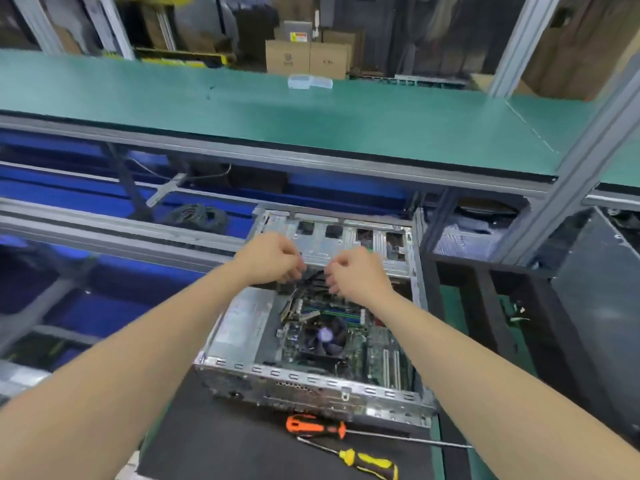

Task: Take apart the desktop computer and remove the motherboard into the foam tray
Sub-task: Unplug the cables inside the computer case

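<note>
Over the far end of the computer case point(311, 386), I had the left hand point(273, 258) and then the right hand point(356, 271) curled down at the black cables point(313, 277), though blur hid whether either actually gripped one. The motherboard point(377, 355) sat on the case floor, so I judged this the unplugging step. Next, the connectors needed pulling squarely free.

Left hand point(273, 259) and right hand point(356, 275) curl inside computer point(311, 380).
</note>
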`<action>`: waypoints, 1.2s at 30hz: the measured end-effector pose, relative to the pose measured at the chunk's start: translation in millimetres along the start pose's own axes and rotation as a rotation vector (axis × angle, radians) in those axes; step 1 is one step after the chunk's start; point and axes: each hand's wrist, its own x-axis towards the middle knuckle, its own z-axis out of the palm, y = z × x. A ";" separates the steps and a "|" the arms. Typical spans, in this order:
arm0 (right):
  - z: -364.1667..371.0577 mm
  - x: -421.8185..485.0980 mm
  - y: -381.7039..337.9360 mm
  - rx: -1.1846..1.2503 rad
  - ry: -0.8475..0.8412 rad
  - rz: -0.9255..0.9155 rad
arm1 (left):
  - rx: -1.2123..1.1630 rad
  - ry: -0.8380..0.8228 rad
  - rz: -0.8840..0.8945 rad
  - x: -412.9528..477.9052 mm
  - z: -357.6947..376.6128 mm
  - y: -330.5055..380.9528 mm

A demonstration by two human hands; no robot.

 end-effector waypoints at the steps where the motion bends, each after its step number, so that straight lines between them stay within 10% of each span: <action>1: 6.9 4.4 4.5 -0.117 -0.084 0.062 | 0.093 -0.100 0.032 2.4 0.3 -10.3; 8: 41.0 23.0 54.9 -0.576 -0.308 0.340 | 0.510 -0.498 0.111 47.4 31.6 -32.8; 19: 57.5 54.0 73.0 -0.550 -0.239 0.375 | 0.852 -0.485 0.089 97.2 74.6 -46.8; 36: 73.2 56.6 90.6 -0.655 -0.102 0.218 | 0.609 -0.408 -0.019 105.7 75.7 -52.7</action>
